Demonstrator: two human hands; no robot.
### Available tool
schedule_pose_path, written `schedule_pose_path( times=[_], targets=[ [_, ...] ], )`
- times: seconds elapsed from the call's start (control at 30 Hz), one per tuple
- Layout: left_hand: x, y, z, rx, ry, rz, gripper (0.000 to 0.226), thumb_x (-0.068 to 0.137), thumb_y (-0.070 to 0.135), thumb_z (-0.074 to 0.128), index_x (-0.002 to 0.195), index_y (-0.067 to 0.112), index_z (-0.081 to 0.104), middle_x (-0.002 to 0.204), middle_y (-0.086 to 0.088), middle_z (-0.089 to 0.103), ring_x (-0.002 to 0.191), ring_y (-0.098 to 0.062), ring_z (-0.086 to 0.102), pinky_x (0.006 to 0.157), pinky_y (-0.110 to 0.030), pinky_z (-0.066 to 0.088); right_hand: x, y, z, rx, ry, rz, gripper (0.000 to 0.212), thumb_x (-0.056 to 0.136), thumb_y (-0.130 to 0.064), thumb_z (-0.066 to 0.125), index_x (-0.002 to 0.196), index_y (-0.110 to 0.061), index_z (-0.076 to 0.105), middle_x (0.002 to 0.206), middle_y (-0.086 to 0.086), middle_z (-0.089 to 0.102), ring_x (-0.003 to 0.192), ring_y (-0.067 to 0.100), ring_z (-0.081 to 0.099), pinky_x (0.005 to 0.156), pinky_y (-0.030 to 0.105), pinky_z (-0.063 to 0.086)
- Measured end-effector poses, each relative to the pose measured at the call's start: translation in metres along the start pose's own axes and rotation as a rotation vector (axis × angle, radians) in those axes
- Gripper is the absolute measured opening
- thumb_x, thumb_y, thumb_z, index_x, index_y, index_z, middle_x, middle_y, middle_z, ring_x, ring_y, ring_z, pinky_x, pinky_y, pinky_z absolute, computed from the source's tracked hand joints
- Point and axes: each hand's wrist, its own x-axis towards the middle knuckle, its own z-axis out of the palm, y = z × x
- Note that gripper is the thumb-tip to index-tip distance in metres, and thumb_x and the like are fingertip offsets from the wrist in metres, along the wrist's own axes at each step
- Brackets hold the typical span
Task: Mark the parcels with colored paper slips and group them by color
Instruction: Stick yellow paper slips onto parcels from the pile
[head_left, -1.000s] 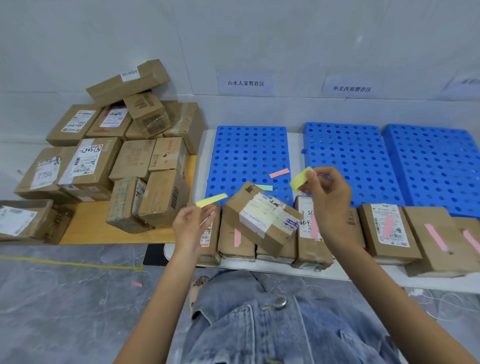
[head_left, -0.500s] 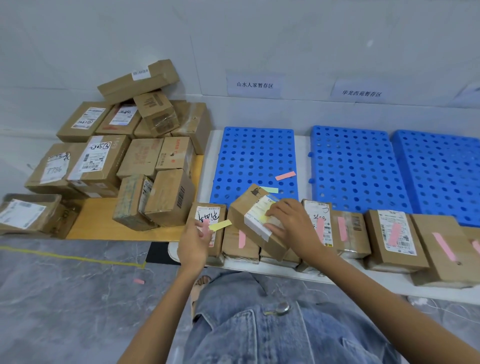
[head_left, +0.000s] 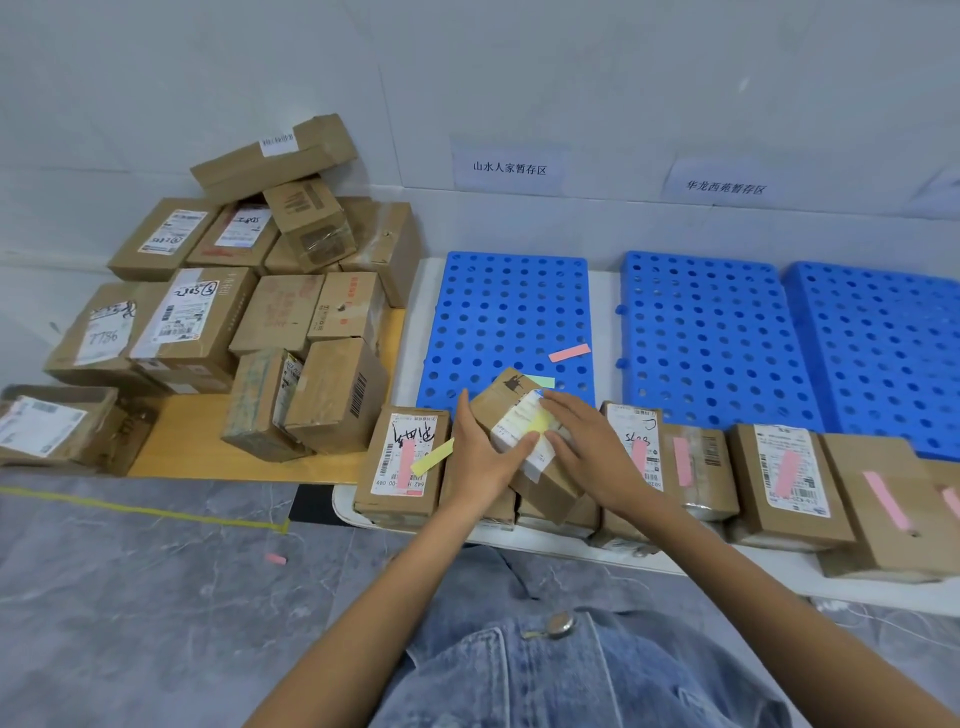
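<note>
A tilted brown parcel (head_left: 500, 396) rests on top of the front row of parcels. My left hand (head_left: 480, 460) grips its left edge with the thumb on the white label, and a spare yellow slip (head_left: 432, 457) sticks out from between its fingers. My right hand (head_left: 589, 449) lies flat on the parcel, with straight fingers pressing another yellow slip (head_left: 540, 423) onto the label. The row parcels (head_left: 784, 478) beside it carry pink slips (head_left: 681, 460).
Unmarked parcels (head_left: 280, 322) are piled at the left on a wooden board (head_left: 192, 441). Three blue perforated pallets (head_left: 711, 332) lie against the wall; the left one holds a loose pink slip (head_left: 570, 352) and a green slip (head_left: 541, 382). Another pink slip (head_left: 275, 558) lies on the floor.
My right hand brought its yellow slip down from the air onto the tilted parcel's label and now presses it flat. My left hand moved right and took hold of the parcel's edge.
</note>
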Motion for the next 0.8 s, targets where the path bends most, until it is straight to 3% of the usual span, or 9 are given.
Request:
schedule_pose_path(
  times=[0.13,0.27,0.33,0.4,0.43,0.5,0.57,0.63,0.8],
  targets=[
    [0.005,0.003,-0.006,-0.01,-0.06,-0.05,0.119,0.073,0.039,0.08,0.151,0.024,-0.009,0.157,0.0,0.015,0.142,-0.015,0.023,0.105,-0.026,0.028,0.005,0.001,-0.003,-0.238,-0.156,0.057,0.053,0.102,-0.031,0.036,0.151,-0.019,0.018,0.159,-0.004,0.015,0.146,0.022,0.015,0.118,0.042,0.018],
    [0.006,0.01,-0.009,0.032,-0.114,-0.073,0.124,0.074,0.043,0.077,0.147,0.029,-0.022,0.158,-0.001,0.011,0.144,-0.017,0.02,0.112,-0.037,0.031,0.007,0.005,-0.006,-0.285,-0.224,0.113,0.056,0.102,-0.04,0.029,0.152,-0.023,0.008,0.16,-0.007,0.002,0.146,0.021,0.014,0.113,0.04,0.029],
    [0.007,0.012,-0.009,0.02,-0.125,-0.119,0.125,0.076,0.043,0.076,0.144,0.031,-0.028,0.159,-0.002,0.011,0.142,-0.021,0.026,0.108,-0.038,0.038,0.01,0.004,-0.009,-0.212,-0.237,0.181,0.06,0.101,-0.043,0.032,0.152,-0.024,0.007,0.16,-0.004,0.005,0.142,0.02,0.026,0.102,0.037,0.041],
    [0.007,0.014,-0.009,-0.124,-0.148,-0.229,0.124,0.079,0.039,0.074,0.142,0.032,-0.032,0.156,-0.001,0.021,0.13,-0.026,0.046,0.088,-0.038,0.054,0.013,0.002,-0.014,-0.05,-0.223,0.267,0.061,0.099,-0.041,0.039,0.152,-0.024,0.013,0.151,0.002,0.035,0.122,0.014,0.048,0.088,0.032,0.045],
    [0.006,0.017,-0.008,-0.198,-0.155,-0.279,0.119,0.082,0.034,0.072,0.144,0.029,-0.029,0.151,-0.001,0.031,0.122,-0.027,0.054,0.078,-0.037,0.058,0.014,0.0,-0.017,0.035,-0.211,0.286,0.058,0.099,-0.038,0.042,0.151,-0.024,0.019,0.13,0.0,0.056,0.103,0.01,0.055,0.079,0.027,0.045],
    [0.005,0.022,-0.005,-0.218,-0.122,-0.232,0.095,0.087,0.023,0.068,0.15,0.02,-0.003,0.136,-0.002,0.048,0.116,-0.024,0.057,0.076,-0.036,0.058,0.017,-0.007,-0.023,0.151,-0.198,0.29,0.049,0.099,-0.031,0.045,0.145,-0.028,0.031,0.096,-0.009,0.064,0.084,0.006,0.058,0.069,0.021,0.043],
    [0.003,0.039,-0.016,-0.145,-0.063,-0.074,0.069,0.089,0.019,0.066,0.143,0.02,0.023,0.122,0.008,0.053,0.117,-0.016,0.054,0.085,-0.025,0.051,0.025,-0.021,-0.033,0.208,-0.138,0.251,0.043,0.099,-0.028,0.047,0.14,-0.034,0.037,0.097,-0.009,0.066,0.086,0.009,0.062,0.068,0.021,0.045],
    [0.006,0.061,-0.046,-0.14,-0.029,0.035,0.066,0.088,0.026,0.067,0.143,0.026,0.029,0.119,0.016,0.053,0.114,-0.007,0.053,0.087,-0.018,0.046,0.04,-0.045,-0.047,0.256,-0.054,0.21,0.043,0.098,-0.027,0.048,0.139,-0.036,0.04,0.103,-0.009,0.066,0.09,0.007,0.063,0.072,0.024,0.05],
    [0.016,0.091,-0.16,-0.237,0.164,0.228,0.06,0.082,0.05,0.063,0.137,0.035,0.044,0.121,0.014,0.064,0.108,-0.008,0.062,0.086,-0.038,0.054,0.095,-0.146,-0.055,0.524,0.0,0.05,0.046,0.099,-0.02,0.048,0.142,-0.033,0.04,0.129,-0.017,0.057,0.103,0.001,0.062,0.07,0.018,0.054]
  ],
)
